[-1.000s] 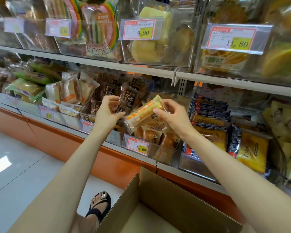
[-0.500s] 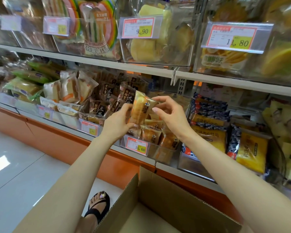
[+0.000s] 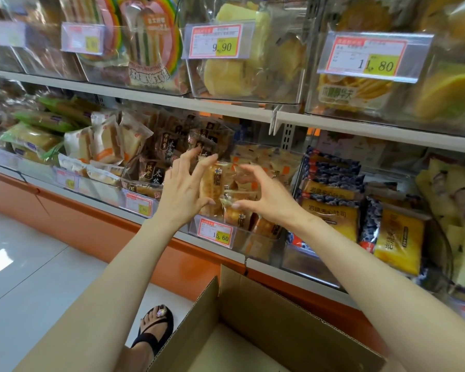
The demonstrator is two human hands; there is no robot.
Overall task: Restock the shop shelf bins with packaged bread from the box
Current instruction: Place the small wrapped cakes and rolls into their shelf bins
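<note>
An orange packaged bread (image 3: 212, 189) stands upright in the clear shelf bin (image 3: 255, 247) that carries the 15.60 price tag (image 3: 215, 233), among other packets of the same kind. My left hand (image 3: 184, 185) is just left of it, fingers spread and straight, with the thumb near the packet's lower edge. My right hand (image 3: 265, 196) hovers over the bin's right side with index finger and thumb loosely curved, the thumb tip at the top of a lower packet (image 3: 236, 214). Neither hand grips anything. The open cardboard box (image 3: 285, 307) sits below the shelf; its contents are hidden.
Dark-wrapped bread (image 3: 156, 167) fills the bin to the left and blue-and-yellow toast packs (image 3: 330, 202) the bin to the right. The upper shelf (image 3: 188, 103) with clear bins overhangs above my hands. A sandalled foot (image 3: 156, 326) stands on the tiled floor beside the box.
The bread packet, held by both hands before, now stands upright in the 15.60 bin. Both hands have let go and spread their fingers.
</note>
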